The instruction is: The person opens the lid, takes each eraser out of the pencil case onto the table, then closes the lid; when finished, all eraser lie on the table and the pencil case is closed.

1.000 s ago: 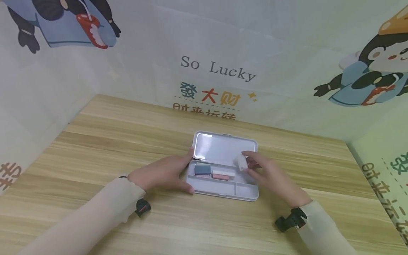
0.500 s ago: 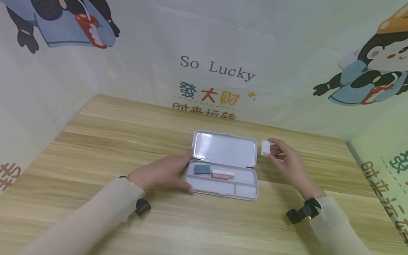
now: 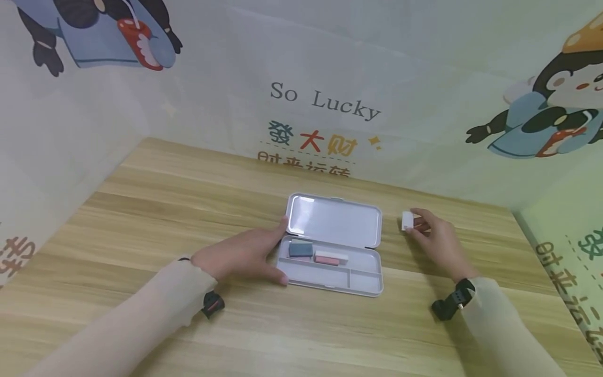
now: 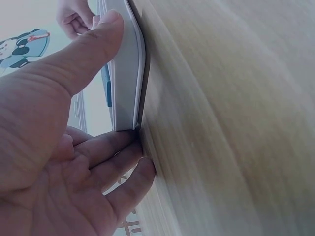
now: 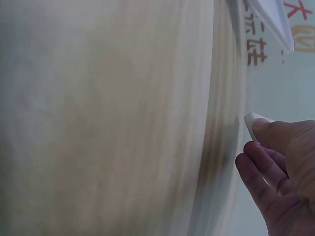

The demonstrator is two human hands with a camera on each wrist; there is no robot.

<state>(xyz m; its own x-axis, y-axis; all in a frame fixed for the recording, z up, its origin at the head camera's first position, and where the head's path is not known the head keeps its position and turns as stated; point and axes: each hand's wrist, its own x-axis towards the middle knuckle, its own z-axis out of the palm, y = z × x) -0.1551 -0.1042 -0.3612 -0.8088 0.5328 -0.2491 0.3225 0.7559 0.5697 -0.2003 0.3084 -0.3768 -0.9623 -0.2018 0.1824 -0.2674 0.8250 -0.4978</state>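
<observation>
An open pale pencil case (image 3: 334, 222) lies on the wooden table, its lid folded back. My left hand (image 3: 245, 254) rests against the case's left end, thumb at the front corner and fingers by the hinge side; in the left wrist view its fingers (image 4: 113, 152) look loosely extended. Inside the case's back compartment sit a blue-grey eraser (image 3: 300, 250) and a pink eraser (image 3: 326, 260) with a white one behind it. To the right of the case, my right hand (image 3: 438, 241) pinches a small white eraser (image 3: 407, 221) between thumb and fingertips.
The wooden table (image 3: 330, 335) ends at a printed cloth backdrop (image 3: 226, 94), which also rises on the left and right. A divider (image 3: 349, 278) splits the case's front compartment in two.
My right hand has carried the white eraser from over the case to the right, past the lid, and moved slightly farther right since. The left hand has stayed on the case.
</observation>
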